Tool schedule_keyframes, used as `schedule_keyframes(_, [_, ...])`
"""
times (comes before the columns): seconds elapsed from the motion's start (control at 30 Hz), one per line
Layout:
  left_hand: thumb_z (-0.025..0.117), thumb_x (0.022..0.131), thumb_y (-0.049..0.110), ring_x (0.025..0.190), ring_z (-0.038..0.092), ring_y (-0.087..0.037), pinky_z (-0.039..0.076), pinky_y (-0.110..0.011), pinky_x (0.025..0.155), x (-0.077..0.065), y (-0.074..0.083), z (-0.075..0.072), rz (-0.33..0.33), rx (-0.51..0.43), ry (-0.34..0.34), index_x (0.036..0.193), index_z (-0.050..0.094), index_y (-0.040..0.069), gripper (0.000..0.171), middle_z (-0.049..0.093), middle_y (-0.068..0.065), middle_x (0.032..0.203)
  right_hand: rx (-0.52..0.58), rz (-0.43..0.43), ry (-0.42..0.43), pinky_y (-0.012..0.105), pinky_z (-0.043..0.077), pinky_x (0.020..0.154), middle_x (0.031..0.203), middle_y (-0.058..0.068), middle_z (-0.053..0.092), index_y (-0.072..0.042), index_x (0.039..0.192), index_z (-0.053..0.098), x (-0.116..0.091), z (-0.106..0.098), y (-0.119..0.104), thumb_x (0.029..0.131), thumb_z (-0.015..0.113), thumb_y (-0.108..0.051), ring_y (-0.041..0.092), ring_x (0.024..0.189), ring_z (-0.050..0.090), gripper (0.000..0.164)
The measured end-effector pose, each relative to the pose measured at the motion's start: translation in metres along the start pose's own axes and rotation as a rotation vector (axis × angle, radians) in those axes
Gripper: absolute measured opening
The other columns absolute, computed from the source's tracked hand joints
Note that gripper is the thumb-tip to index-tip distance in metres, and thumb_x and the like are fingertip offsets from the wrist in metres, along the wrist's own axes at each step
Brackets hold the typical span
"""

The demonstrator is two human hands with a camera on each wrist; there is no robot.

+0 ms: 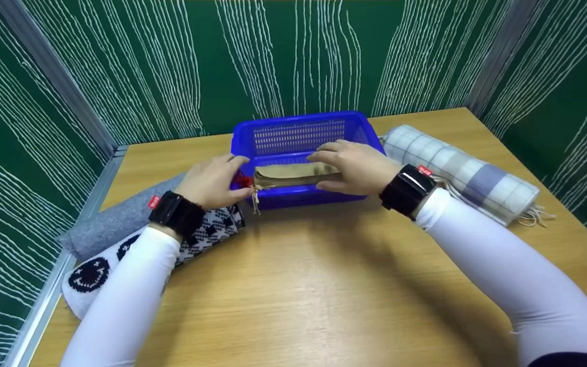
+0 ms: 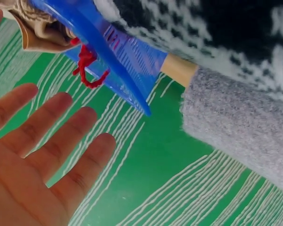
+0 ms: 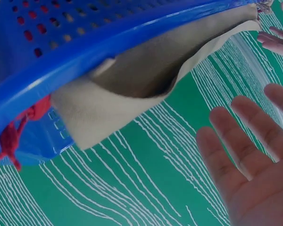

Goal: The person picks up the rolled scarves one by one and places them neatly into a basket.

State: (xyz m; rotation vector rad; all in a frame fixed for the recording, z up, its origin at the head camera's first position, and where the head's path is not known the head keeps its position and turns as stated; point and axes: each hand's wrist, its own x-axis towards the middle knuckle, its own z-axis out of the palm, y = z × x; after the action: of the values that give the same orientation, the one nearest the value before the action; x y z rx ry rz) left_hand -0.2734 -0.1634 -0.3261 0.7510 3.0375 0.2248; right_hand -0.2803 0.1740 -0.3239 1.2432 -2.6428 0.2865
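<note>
A folded tan scarf [image 1: 293,174] with a fringed end lies in the blue plastic basket [image 1: 298,118], along its near rim. Red tassels [image 1: 243,179] poke out at the basket's left end, and more red cords [image 3: 10,141] show at the other end in the right wrist view. My left hand [image 1: 212,178] hovers by the left end, its fingers [image 2: 75,129] straight and holding nothing. Over the right part of the scarf is my right hand [image 1: 359,165]; the right wrist view shows its fingers [image 3: 233,141] spread, apart from the tan cloth [image 3: 94,113].
To the left lie a rolled grey scarf [image 1: 120,219] and a black-and-white knit one with smiling faces [image 1: 89,275]. A rolled plaid scarf [image 1: 456,173] with fringes rests right of the basket. Green panels with white lines [image 1: 314,56] border the wooden table [image 1: 293,285].
</note>
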Motion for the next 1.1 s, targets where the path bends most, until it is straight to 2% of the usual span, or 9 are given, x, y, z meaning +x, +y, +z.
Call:
schedule_keyframes(0.33, [0.075, 0.097, 0.055, 0.131, 0.065, -0.039, 0.052, -0.061, 0.114, -0.01, 0.0, 0.003, 0.01, 0.027, 0.009, 0.161, 0.048, 0.009, 0.083, 0.064, -0.017, 0.146, 0.008, -0.01, 0.009, 0.057, 0.05, 0.116, 0.146, 0.018, 0.067, -0.007, 0.154, 0.059, 0.003, 0.01, -0.013, 0.097, 0.08, -0.041, 0.04, 0.134, 0.063, 0.069])
schedule_keyframes(0.57, [0.075, 0.098, 0.055, 0.142, 0.058, -0.043, 0.047, -0.064, 0.119, -0.019, -0.003, 0.006, -0.006, 0.014, -0.006, 0.164, 0.043, 0.008, 0.088, 0.057, -0.021, 0.156, 0.029, 0.006, 0.008, 0.059, 0.049, 0.118, 0.151, 0.016, 0.064, -0.01, 0.157, 0.055, 0.001, 0.016, -0.018, 0.098, 0.08, -0.043, 0.04, 0.139, 0.06, 0.072])
schedule_keyframes(0.87, [0.076, 0.096, 0.059, 0.148, 0.053, -0.044, 0.045, -0.064, 0.121, -0.034, -0.01, 0.012, -0.038, 0.003, 0.001, 0.165, 0.041, 0.009, 0.091, 0.053, -0.022, 0.161, 0.058, -0.011, -0.009, 0.061, 0.043, 0.123, 0.158, 0.017, 0.058, -0.011, 0.161, 0.052, 0.004, 0.024, -0.023, 0.098, 0.079, -0.048, 0.041, 0.147, 0.053, 0.077])
schedule_keyframes(1.1, [0.075, 0.096, 0.059, 0.152, 0.047, -0.048, 0.04, -0.067, 0.124, -0.043, -0.017, 0.014, -0.047, -0.009, -0.014, 0.166, 0.039, 0.007, 0.095, 0.05, -0.024, 0.164, 0.081, -0.006, -0.02, 0.063, 0.041, 0.125, 0.16, 0.02, 0.055, -0.011, 0.163, 0.049, 0.005, 0.029, -0.025, 0.097, 0.081, -0.045, 0.043, 0.149, 0.051, 0.081])
